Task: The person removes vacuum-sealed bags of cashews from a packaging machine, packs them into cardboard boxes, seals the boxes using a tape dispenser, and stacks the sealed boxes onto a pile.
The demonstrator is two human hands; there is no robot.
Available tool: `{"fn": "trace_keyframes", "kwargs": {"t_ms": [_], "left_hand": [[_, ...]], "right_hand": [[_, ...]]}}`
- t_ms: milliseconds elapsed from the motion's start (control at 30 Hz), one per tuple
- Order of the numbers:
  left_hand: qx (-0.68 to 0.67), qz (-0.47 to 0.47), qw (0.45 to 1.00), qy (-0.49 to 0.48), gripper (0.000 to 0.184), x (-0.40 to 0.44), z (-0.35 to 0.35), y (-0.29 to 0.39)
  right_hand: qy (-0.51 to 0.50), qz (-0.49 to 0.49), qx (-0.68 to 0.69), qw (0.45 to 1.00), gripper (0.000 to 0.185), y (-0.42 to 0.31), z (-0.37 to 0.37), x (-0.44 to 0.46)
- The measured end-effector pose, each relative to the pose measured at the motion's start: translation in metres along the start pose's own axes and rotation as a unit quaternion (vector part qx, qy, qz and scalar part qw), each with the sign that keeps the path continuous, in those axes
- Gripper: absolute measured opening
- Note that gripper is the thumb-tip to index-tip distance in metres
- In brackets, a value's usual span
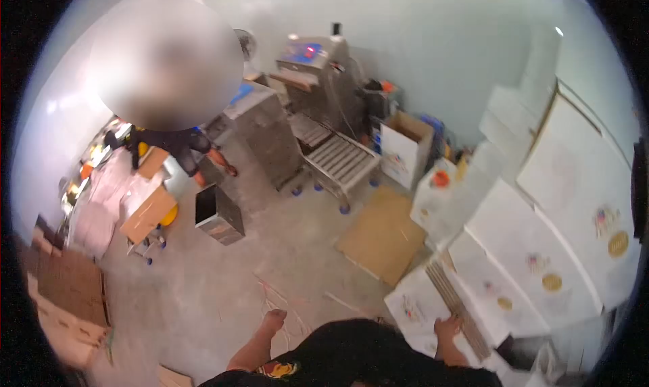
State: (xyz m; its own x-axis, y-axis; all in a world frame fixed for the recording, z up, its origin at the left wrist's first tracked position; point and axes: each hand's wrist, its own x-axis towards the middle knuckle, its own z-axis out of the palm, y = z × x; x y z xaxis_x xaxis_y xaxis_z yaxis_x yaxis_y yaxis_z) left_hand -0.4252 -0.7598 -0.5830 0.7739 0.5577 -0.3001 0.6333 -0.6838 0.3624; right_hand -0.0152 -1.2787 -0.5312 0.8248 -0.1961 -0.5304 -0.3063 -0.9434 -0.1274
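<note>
Beside one brown stack, one right hand; apart, one left hand.

A round blur hides the head and upper body of the co-worker from you. Whether your right hand grips the brown strips is hard to tell, perhaps only touching. Your left hand's fingers blur together. Print on the white boxes looks unreadable; the bottom edge crops a cardboard piece.
</note>
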Motion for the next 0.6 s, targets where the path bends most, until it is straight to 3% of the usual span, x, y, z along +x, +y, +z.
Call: {"fn": "trace_keyframes", "kwargs": {"t_ms": [67, 100, 133, 200, 233, 300, 400, 500, 600], "left_hand": [[-0.272, -0.181, 0.945, 0.024, 0.034, 0.012, -0.018, 0.057], [-0.276, -0.177, 0.944, 0.015, 0.046, 0.023, -0.016, 0.068], [-0.235, -0.151, 0.960, 0.015, 0.047, 0.029, -0.025, 0.087], [-0.148, -0.095, 0.984, 0.013, 0.050, 0.035, -0.050, 0.126], [-0.138, -0.082, 0.987, 0.011, 0.050, 0.043, -0.050, 0.129], [-0.119, -0.055, 0.991, 0.001, 0.050, 0.049, -0.037, 0.133], [0.008, 0.098, 0.995, -0.001, 0.037, 0.071, 0.012, 0.090], [0.198, 0.181, 0.961, -0.064, 0.030, 0.063, 0.003, 0.094], [0.210, 0.151, 0.959, -0.112, 0.034, 0.068, 0.008, 0.090]], "right_hand": [[0.012, 0.018, 0.021, 1.000, 0.089, -0.005, -0.003, -0.012], [0.000, 0.015, -0.018, 1.000, 0.091, -0.006, -0.006, -0.014], [-0.011, 0.014, -0.055, 0.998, 0.092, -0.005, 0.001, -0.009], [0.175, -0.065, -0.117, 0.975, 0.079, 0.023, 0.047, 0.014], [0.220, -0.096, -0.157, 0.958, 0.068, 0.017, 0.037, 0.004], [0.282, -0.153, -0.181, 0.930, 0.064, -0.008, 0.005, -0.026], [0.255, -0.238, -0.092, 0.932, 0.062, -0.058, -0.025, -0.033], [0.208, -0.327, -0.033, 0.921, 0.061, -0.102, -0.041, -0.035], [0.149, -0.406, -0.002, 0.902, 0.060, -0.144, -0.052, -0.038]]}}
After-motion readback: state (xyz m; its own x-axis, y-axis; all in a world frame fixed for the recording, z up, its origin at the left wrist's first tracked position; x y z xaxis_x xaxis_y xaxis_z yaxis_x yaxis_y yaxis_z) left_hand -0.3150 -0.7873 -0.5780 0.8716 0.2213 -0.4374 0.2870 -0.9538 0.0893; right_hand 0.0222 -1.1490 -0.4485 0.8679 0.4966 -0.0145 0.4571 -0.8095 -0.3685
